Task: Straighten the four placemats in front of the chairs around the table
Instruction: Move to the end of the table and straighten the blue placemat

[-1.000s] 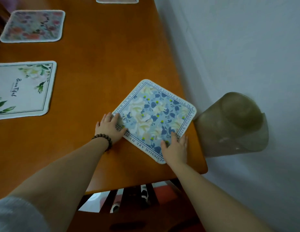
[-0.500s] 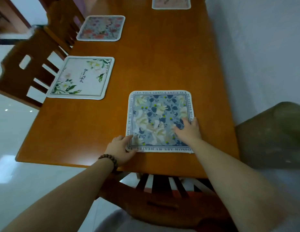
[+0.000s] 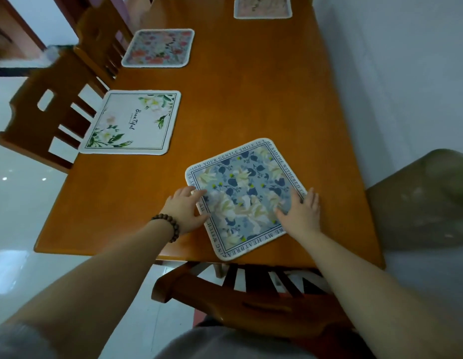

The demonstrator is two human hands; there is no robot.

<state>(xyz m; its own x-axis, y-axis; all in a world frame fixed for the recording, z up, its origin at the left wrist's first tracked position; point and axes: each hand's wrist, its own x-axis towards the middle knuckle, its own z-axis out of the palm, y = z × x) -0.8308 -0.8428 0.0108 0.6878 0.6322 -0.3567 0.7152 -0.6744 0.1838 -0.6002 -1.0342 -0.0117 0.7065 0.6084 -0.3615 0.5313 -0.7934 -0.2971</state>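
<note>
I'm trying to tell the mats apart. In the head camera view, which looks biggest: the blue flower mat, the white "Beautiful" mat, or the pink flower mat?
Largest to smallest as they look:
1. Blue flower mat
2. White "Beautiful" mat
3. Pink flower mat
The order follows nearness to the camera, so their true sizes may be alike.

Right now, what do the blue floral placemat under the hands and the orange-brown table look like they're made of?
The blue floral placemat looks like soft, matte fabric, possibly absorbent cloth: rounded corners, a pale stitched-looking edge, no shine. The orange-brown table looks like varnished wood: faint grain lines and a dull sheen, though a veneer can't be ruled out.
</note>
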